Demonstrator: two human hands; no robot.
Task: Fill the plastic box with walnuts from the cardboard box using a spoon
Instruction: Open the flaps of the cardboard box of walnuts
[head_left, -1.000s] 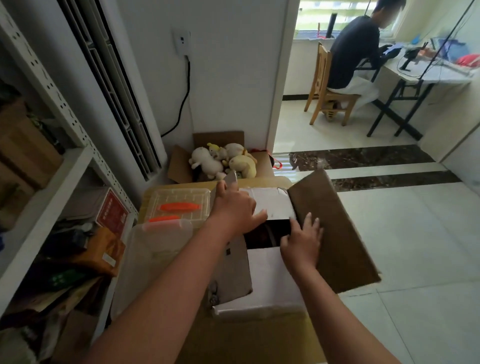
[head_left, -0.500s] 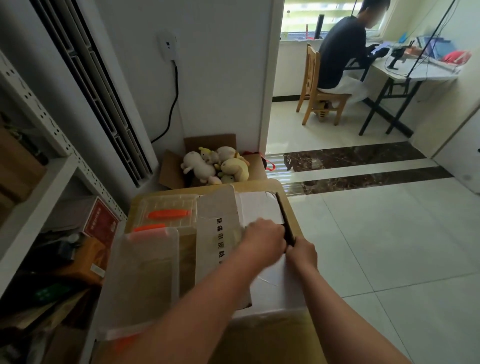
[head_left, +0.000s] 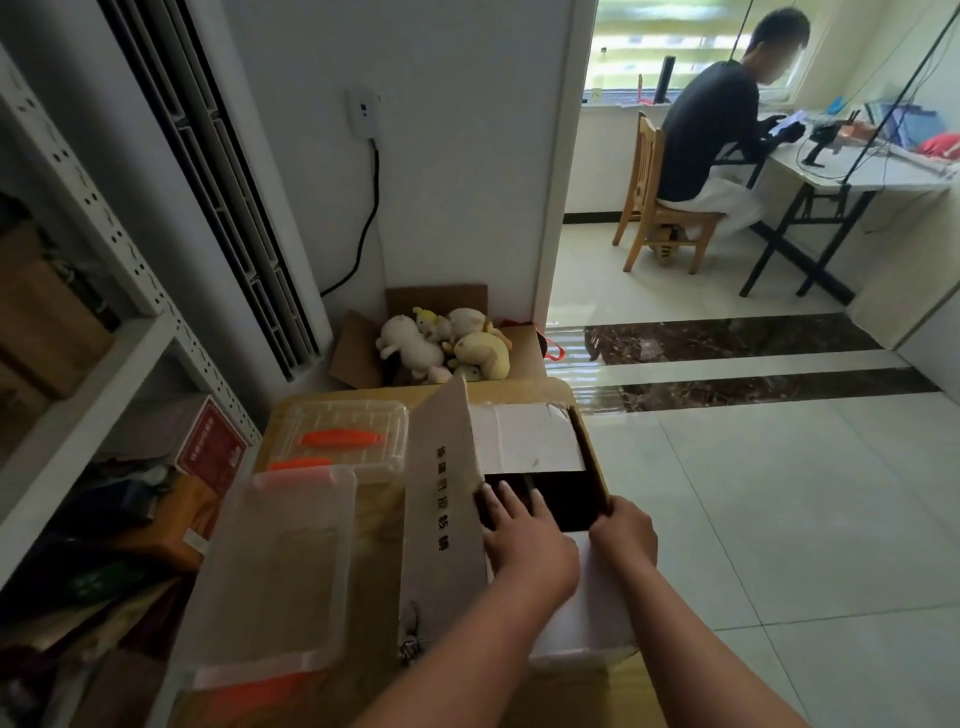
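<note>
Two hands were on the cardboard box (head_left: 530, 439). Left hand (head_left: 524, 543): fingers straight and spread, holding nothing, tips over the dark opening just beside the left flap (head_left: 447, 493), which stood tilted up. Right hand (head_left: 623, 538): fingers curled round the near end of the right flap (head_left: 587, 457), which stood edge-on to me. Box interior was too dark to read. Plastic box (head_left: 275, 571) sat open-topped just left of the cardboard box; a clear lid (head_left: 363, 457) with orange latches lay behind it. A carton of soft toys (head_left: 441, 343) stood farther back by the wall.
</note>
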